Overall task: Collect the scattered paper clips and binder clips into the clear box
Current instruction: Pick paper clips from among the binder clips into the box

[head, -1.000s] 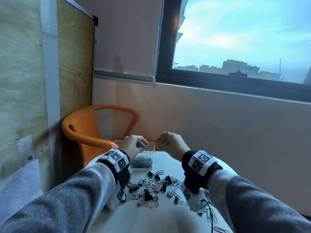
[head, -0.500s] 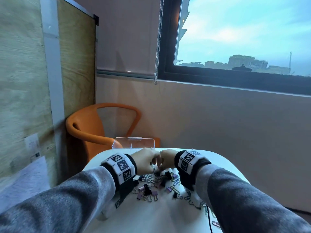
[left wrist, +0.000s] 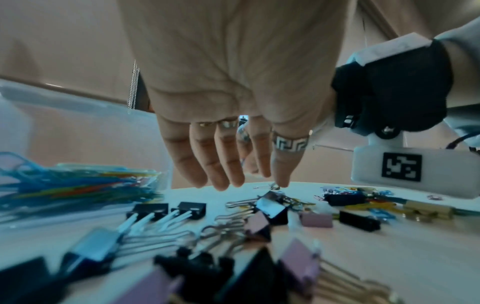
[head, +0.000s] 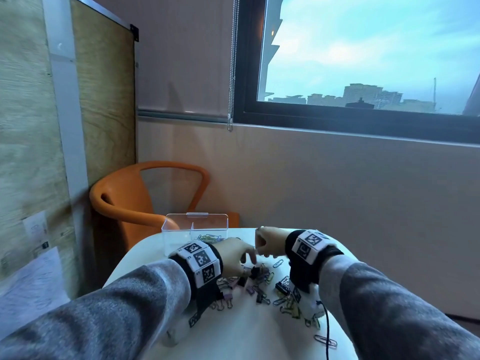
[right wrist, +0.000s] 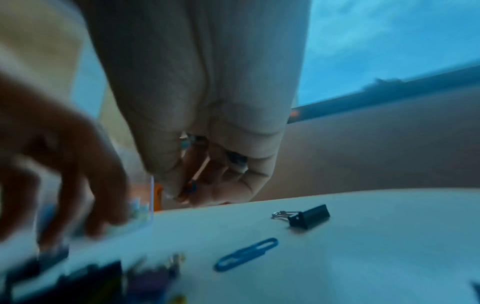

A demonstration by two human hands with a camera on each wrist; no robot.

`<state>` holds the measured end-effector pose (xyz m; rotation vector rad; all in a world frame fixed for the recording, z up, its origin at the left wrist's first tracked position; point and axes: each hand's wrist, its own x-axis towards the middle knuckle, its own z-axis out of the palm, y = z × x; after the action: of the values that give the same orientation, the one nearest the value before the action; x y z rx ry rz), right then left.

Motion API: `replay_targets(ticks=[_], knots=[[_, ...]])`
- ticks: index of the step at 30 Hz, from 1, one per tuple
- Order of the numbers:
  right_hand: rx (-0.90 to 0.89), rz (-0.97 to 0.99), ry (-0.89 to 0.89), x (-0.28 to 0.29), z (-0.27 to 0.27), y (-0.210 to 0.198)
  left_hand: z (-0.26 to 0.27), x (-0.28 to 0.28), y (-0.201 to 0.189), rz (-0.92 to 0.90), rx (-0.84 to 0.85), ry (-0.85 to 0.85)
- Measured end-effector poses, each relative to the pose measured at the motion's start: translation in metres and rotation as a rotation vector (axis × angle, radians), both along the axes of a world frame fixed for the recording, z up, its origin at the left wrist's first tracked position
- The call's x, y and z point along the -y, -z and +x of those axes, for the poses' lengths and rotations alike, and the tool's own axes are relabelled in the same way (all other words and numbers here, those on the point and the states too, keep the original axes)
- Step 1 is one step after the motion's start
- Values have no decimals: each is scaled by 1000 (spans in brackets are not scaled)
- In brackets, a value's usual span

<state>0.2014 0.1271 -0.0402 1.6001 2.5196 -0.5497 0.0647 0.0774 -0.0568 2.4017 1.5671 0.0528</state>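
Left hand: your left hand (left wrist: 233, 115) hangs fingers-down over the pile, lower centre of the head view, fingers straight, holding nothing; tips just above the table.
Right hand: your right hand (right wrist: 207, 123) is curled; whether it holds a clip I cannot tell.
Clips: black and lilac binder clips (left wrist: 270, 207) and a blue paper clip (right wrist: 245, 254) lie on the round white table (head: 259, 333).
Box: the clear plastic box (head: 194, 229) sits above the pile, coloured clips inside.
Tip: pinch binder clips by the body, not the wire handles; slide flat paper clips to lift an edge.
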Motion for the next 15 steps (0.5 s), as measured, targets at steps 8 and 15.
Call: replay_targets(ticks=[8,15], knots=[[-913,-382,389,9,58,3,7,-7,5,16,-93,-32],[-750,-449,457,21,63,14,33,-7,4,-15,-128,-93]])
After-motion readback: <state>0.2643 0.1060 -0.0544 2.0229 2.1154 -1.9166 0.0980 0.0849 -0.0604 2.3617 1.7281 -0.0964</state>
